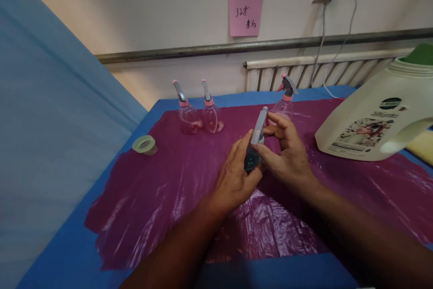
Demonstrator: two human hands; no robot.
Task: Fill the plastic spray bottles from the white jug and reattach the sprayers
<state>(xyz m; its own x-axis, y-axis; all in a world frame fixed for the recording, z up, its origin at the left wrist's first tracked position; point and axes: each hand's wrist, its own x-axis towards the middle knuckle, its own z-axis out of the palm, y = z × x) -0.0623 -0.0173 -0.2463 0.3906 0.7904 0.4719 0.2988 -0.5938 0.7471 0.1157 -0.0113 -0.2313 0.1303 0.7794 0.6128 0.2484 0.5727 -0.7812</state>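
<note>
Between my hands, at the middle of the table, is a small dark teal spray bottle (252, 161) with a grey spray head (260, 124). My left hand (238, 172) is wrapped round the body of the bottle. With the thumb and fingers of my right hand (289, 151) I grip the spray head at its base. Part of the bottle is hidden by my fingers. Just behind my right hand stands a clear spray bottle (286, 105) with a pink collar and a dark grey head.
Two clear spray bottles, one (189, 120) beside the other (212, 117), hold some pink liquid. A pale green cup-like cap (145, 144) sits at the left. A large detergent jug (368, 113) stands at the right. Purple plastic sheeting (182, 199) covers the blue tabletop (61, 244).
</note>
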